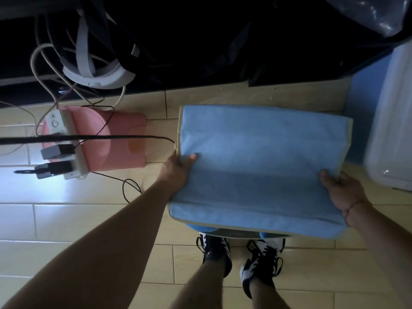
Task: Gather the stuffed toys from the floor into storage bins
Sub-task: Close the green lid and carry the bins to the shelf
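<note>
A light blue fabric storage bin (260, 157) with beige trim is held above the tiled floor in front of my feet. Only its flat blue cloth side faces me. My left hand (178, 169) grips its left edge, thumb lying on the cloth. My right hand (341, 188) grips its right edge, thumb on top; a thin band circles that wrist. No stuffed toys are visible, and the bin's inside is hidden.
A pink plastic stool (107, 139) stands on the left with a white power strip (64, 141), chargers and cables on it. Dark furniture with a white headset (98, 74) runs along the back. A white container (394, 130) stands at right. My shoes (240, 257) are below the bin.
</note>
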The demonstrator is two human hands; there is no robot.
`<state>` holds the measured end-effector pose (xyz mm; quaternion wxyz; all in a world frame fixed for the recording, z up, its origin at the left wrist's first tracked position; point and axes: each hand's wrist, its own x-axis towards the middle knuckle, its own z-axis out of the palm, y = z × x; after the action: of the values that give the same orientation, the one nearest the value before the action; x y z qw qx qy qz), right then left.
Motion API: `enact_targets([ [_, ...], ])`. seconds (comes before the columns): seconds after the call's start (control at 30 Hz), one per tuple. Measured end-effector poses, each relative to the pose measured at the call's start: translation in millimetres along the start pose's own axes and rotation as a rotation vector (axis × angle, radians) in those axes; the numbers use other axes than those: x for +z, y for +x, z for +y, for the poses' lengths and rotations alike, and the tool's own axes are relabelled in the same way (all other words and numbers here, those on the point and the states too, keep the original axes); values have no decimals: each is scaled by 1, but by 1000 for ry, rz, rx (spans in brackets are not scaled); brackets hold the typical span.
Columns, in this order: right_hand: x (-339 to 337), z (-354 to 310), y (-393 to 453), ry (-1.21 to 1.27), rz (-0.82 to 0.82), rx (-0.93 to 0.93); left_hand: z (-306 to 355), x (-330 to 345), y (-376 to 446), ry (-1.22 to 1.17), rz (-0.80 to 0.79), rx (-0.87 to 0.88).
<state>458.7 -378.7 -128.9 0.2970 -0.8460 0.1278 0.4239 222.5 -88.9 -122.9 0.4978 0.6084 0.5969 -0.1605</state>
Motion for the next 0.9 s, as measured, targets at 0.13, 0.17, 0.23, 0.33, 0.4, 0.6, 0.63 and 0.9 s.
enact_targets([
  [0.13,-4,0,-18,29,-5,18,-6,-2,-8,11,-5,-22],
  [0.17,-8,0,-24,25,2,18,-7,-1,-13,-13,-11,-32],
  [0.23,-23,-2,-39,21,26,5,-6,3,-29,-67,-26,-47],
  [0.33,-65,-6,-67,-37,88,-30,4,12,-64,-150,-42,-50],
  [0.4,-107,-8,-90,-54,106,-54,21,13,-93,-205,-62,-32],
  [0.6,-204,-101,-220,-243,92,-174,89,-31,-213,-364,-81,13],
  [0.63,-217,-114,-239,-282,102,-187,98,-45,-238,-402,-70,34],
  [0.9,-232,-254,-435,-453,122,-524,104,-194,-433,-623,143,169],
])
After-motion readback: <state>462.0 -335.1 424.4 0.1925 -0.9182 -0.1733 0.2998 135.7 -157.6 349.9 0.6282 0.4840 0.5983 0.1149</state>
